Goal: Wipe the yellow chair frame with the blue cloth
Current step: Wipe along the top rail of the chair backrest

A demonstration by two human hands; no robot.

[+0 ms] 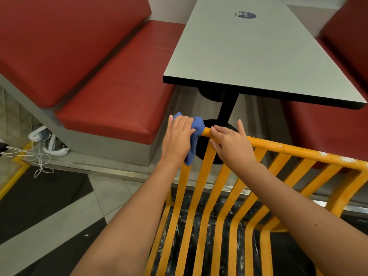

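Note:
The yellow chair frame (pixel 288 149) fills the lower middle and right, its slatted back and seat running down from a top rail with chipped paint at the right end. The blue cloth (pixel 196 134) is bunched over the rail's left corner and hangs down beside the leftmost slat. My left hand (pixel 177 139) presses on the cloth at that corner, fingers closed over it. My right hand (pixel 232 145) grips the top rail just right of the cloth, fingers wrapped over the bar.
A grey table (pixel 258 56) with a black edge stands just beyond the chair on a black pedestal (pixel 227 110). Red padded benches (pixel 111 96) flank it left and right. White cables and a device (pixel 39 144) lie on the floor at the left.

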